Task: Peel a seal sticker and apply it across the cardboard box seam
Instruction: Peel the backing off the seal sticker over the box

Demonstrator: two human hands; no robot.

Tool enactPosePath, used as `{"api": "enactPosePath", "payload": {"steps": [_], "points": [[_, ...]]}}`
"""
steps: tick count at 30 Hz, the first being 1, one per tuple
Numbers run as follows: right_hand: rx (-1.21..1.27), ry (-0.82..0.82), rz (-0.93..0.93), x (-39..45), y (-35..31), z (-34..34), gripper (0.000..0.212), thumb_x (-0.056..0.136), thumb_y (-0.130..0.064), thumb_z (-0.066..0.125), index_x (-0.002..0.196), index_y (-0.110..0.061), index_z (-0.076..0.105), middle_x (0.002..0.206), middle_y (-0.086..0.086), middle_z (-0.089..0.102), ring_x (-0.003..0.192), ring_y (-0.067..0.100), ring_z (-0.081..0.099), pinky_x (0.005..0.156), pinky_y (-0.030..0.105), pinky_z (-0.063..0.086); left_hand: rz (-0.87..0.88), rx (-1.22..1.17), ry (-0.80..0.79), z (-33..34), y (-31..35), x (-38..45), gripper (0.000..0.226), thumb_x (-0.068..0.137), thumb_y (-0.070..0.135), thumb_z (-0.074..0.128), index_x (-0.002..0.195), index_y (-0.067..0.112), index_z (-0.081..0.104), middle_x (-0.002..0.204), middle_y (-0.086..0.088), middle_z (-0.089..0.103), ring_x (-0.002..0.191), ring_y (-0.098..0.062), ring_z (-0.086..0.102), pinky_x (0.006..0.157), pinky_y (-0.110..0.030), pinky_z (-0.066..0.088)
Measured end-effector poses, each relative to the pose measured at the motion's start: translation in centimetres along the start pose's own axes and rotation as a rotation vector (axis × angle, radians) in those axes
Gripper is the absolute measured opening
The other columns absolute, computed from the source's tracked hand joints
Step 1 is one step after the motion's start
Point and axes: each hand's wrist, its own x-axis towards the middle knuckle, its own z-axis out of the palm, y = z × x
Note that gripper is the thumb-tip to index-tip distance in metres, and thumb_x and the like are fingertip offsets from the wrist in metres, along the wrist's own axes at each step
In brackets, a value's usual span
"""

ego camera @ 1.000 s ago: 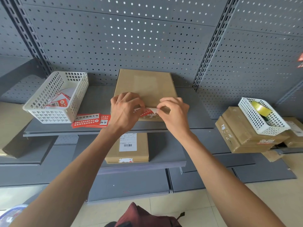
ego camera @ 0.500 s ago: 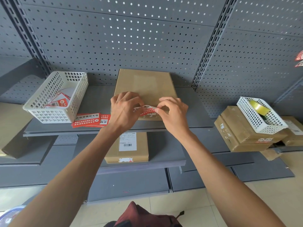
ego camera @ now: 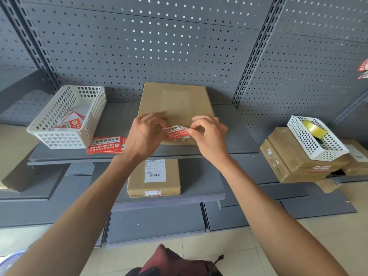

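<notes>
**Sticker held over box front edge, both hands**

Cardboard box (ego camera: pixel 175 104) lies flat on the grey shelf (ego camera: pixel 235 136), long side running back to the pegboard (ego camera: pixel 179 46). Left hand (ego camera: pixel 144 134) and right hand (ego camera: pixel 211 134) sit at its near edge. Red/white seal sticker (ego camera: pixel 176 132) is stretched btwn them: right thumb + forefinger pinch its right end, left fingers curl round its left end. It arches up mid-span; looks partly stuck to the front edge, can't confirm, hands block it. Left of box: loose stickers (ego camera: pixel 105 145) flat on the shelf, touching a white basket (ego camera: pixel 67 118) w/ more inside. Second box (ego camera: pixel 153 177) one shelf down.
</notes>
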Motion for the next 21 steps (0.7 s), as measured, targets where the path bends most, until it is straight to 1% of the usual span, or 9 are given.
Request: {"api": "enactPosePath", "payload": {"steps": [1, 3, 8, 16, 21], "points": [[0.004, -0.003, 0.000, -0.01, 0.01, -0.03, 0.009, 0.086, -0.028, 0.072, 0.079, -0.028, 0.066, 0.116, -0.016, 0.067, 0.113, 0.010, 0.052, 0.100, 0.041, 0.028, 0.002, 0.001, 0.002, -0.09, 0.10, -0.04, 0.010, 0.084, 0.020, 0.080, 0.087, 0.011, 0.074, 0.119, -0.005, 0.073, 0.111, -0.022, 0.068, 0.102, -0.037, 0.046], [0.009, -0.011, -0.002, -0.05, -0.02, -0.11, 0.009, 0.086, -0.028, 0.072, 0.079, -0.028, 0.066, 0.117, -0.015, 0.067, 0.115, 0.010, 0.052, 0.100, 0.040, 0.027, 0.009, 0.004, -0.002, -0.14, 0.23, -0.10, 0.010, 0.083, 0.017, 0.080, 0.085, 0.010, 0.074, 0.119, -0.007, 0.073, 0.112, -0.022, 0.067, 0.102, -0.036, 0.045], [0.008, -0.025, -0.010, -0.16, 0.06, -0.20, 0.009, 0.087, -0.029, 0.072, 0.080, -0.028, 0.066, 0.121, -0.014, 0.066, 0.117, 0.011, 0.051, 0.103, 0.042, 0.027, 0.018, -0.006, -0.024, -0.30, 0.25, -0.14, 0.010, 0.083, 0.016, 0.080, 0.081, 0.011, 0.072, 0.121, -0.008, 0.072, 0.116, -0.022, 0.067, 0.102, -0.040, 0.046], [0.000, -0.077, -0.041, -0.28, 0.27, -0.61, 0.007, 0.088, -0.029, 0.070, 0.082, -0.026, 0.067, 0.128, -0.013, 0.063, 0.122, 0.013, 0.048, 0.105, 0.041, 0.023, 0.027, -0.008, -0.074, -0.77, 0.42, -0.14, 0.008, 0.084, 0.019, 0.075, 0.081, 0.013, 0.072, 0.124, -0.008, 0.071, 0.117, -0.024, 0.064, 0.102, -0.045, 0.046], [0.002, -0.120, -0.042, -0.40, 0.30, -0.65, 0.010, 0.084, -0.036, 0.061, 0.082, -0.027, 0.065, 0.131, -0.014, 0.060, 0.125, 0.011, 0.043, 0.103, 0.034, 0.018, 0.027, -0.015, -0.099, -0.66, -0.03, -0.05, 0.010, 0.084, 0.027, 0.071, 0.081, 0.018, 0.070, 0.130, -0.004, 0.068, 0.118, -0.022, 0.062, 0.103, -0.051, 0.044]]}}
